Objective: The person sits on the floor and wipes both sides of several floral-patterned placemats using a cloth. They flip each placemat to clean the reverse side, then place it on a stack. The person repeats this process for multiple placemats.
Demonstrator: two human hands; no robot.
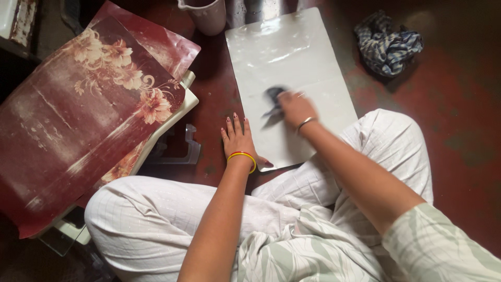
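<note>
A white flat panel [292, 57] lies on the dark red floor in front of my crossed legs. My right hand [295, 108] is on the panel, closed on a small dark cloth or scrubber [273, 95] that is blurred by motion. My left hand [237, 138] lies flat with fingers spread on the floor at the panel's left edge, its thumb reaching onto the near corner. A yellow and red bangle circles my left wrist, a thin metal one my right.
Red flower-printed sheets [83, 109] lie over white trays at the left. A clear plastic bracket [189, 149] sits beside them. A grey jug [209, 15] stands at the panel's far left corner. A crumpled striped cloth [387, 44] lies at the far right.
</note>
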